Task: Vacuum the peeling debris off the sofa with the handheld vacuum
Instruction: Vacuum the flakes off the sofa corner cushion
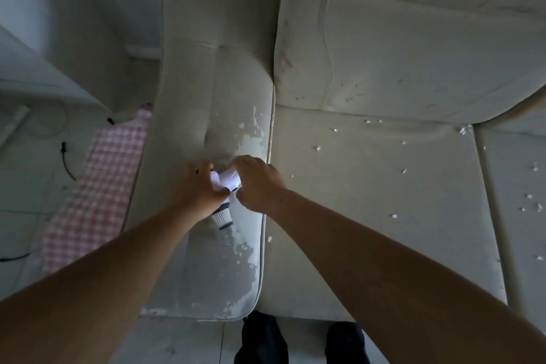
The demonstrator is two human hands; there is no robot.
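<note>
Gripping handheld vacuum (227,180) w/ L hand (198,186), fingers curled round white body; clasping its top w/ R hand (260,183), fingers bent. Held at sofa (413,53) armrest (189,115). Noted peeling debris (318,148) scattered on seat cushion (369,230), to R.

- Bare left forearm (103,269), uncovered from the wrist back to the near left corner of the view.
- Bare right forearm (384,260), likewise uncovered as far as the near right edge.
- Bare left hand (201,186) and bare right hand (260,183).
- A few tiny dark specks on the right wrist.
- Two black clothed lower legs or feet (261,340) at the near edge; trousers or shoes cannot be told apart.
</note>
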